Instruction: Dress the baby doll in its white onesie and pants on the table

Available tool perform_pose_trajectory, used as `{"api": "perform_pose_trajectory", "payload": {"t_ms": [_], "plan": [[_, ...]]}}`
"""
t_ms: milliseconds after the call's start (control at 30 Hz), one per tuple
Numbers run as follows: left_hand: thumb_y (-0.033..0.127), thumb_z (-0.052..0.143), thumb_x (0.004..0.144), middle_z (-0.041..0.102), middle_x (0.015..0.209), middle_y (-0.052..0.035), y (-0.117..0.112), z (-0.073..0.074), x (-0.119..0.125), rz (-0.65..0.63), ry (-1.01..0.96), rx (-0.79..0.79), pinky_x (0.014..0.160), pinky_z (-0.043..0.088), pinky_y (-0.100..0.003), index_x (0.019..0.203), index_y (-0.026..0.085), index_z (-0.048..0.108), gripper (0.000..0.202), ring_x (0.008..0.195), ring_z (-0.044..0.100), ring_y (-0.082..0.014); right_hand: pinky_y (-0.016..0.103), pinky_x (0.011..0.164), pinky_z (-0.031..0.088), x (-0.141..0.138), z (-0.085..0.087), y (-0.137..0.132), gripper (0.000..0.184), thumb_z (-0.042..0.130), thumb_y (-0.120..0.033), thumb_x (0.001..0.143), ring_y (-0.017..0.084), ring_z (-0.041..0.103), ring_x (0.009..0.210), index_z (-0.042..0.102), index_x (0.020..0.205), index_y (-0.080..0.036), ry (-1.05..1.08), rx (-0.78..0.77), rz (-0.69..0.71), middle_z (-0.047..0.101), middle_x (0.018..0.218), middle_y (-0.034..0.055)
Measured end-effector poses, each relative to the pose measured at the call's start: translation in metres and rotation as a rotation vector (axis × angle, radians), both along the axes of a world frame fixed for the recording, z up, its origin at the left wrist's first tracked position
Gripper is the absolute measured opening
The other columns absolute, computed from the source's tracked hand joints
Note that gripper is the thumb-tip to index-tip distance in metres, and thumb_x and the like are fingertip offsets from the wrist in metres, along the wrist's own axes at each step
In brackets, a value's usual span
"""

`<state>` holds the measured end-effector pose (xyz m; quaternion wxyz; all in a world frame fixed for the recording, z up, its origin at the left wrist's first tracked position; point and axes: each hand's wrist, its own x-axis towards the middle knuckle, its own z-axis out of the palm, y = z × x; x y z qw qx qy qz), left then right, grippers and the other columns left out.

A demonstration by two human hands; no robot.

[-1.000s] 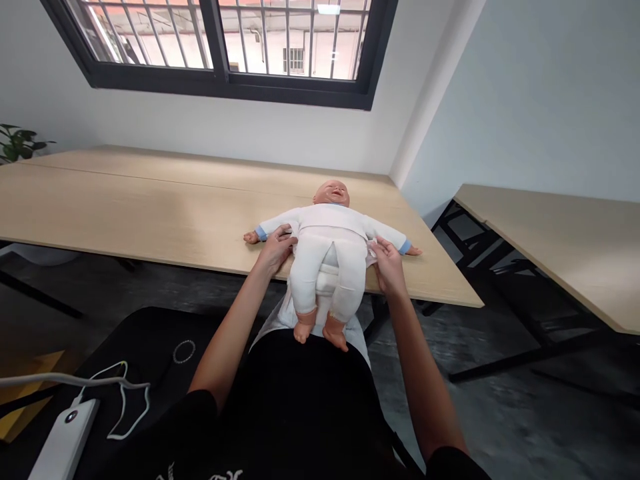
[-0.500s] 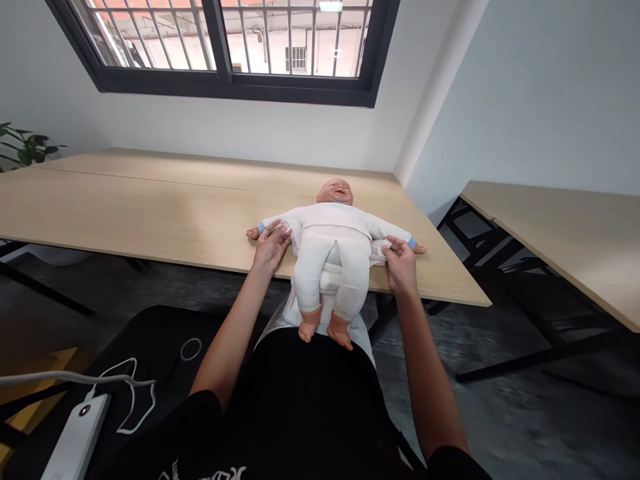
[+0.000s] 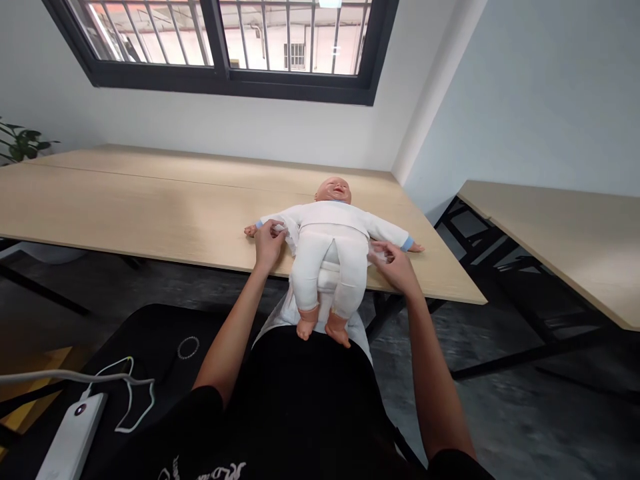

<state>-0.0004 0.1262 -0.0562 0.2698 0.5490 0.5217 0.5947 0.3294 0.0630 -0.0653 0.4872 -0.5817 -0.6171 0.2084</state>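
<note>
A baby doll in a white long-sleeved suit with blue cuffs lies on its back on a pale wooden table. Its legs stick out past the table's front edge toward me. A white cloth runs beneath the doll and hangs down over the edge. My left hand pinches white fabric at the doll's side, just below its arm. My right hand lies at the doll's other hip, its spread fingers touching or just beside the white fabric there.
A second pale table stands at the right on black metal legs. On a black surface at lower left lie a white power bank with a white cable and a thin beaded bracelet. A leafy plant shows at the far left.
My right hand has loosened its pinch on the fabric and its fingers have spread. My left hand has moved slightly inward onto the fabric at the doll's side.
</note>
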Motion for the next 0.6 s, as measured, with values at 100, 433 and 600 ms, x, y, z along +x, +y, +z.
{"api": "perform_pose_trajectory", "payload": {"t_ms": [100,433,600], "plan": [[0.013,0.068,0.082,0.056,0.069,0.0016,0.004,-0.002,-0.003,-0.018,0.068,-0.014,0.071,0.041,-0.027,0.078,0.015,0.065,0.005,0.068,0.051,-0.0152,0.053,0.1,0.05,-0.002,0.002,-0.003,0.048,0.07,-0.061,0.071,0.032,0.067,0.1,0.075,0.092,-0.019,-0.095,0.014,0.04,0.075,0.106,0.0125],[0.014,0.065,0.081,0.056,0.085,0.0005,0.013,-0.017,-0.011,0.073,-0.076,-0.021,0.071,0.043,-0.026,0.096,0.019,0.053,0.019,0.074,0.056,-0.0152,0.048,0.092,0.056,0.014,-0.005,0.0,0.038,0.067,-0.05,0.071,0.03,0.068,0.096,0.071,0.089,-0.016,0.108,0.071,-0.153,0.073,0.103,0.0153],[0.013,0.064,0.081,0.055,0.083,0.0003,0.011,-0.015,-0.01,0.078,0.016,-0.03,0.074,0.045,-0.027,0.094,0.019,0.054,0.018,0.074,0.055,-0.0155,0.053,0.103,0.048,-0.001,-0.003,-0.002,0.034,0.058,-0.035,0.08,0.033,0.059,0.108,0.074,0.103,-0.017,-0.409,0.268,-0.188,0.064,0.105,0.0161]]}}
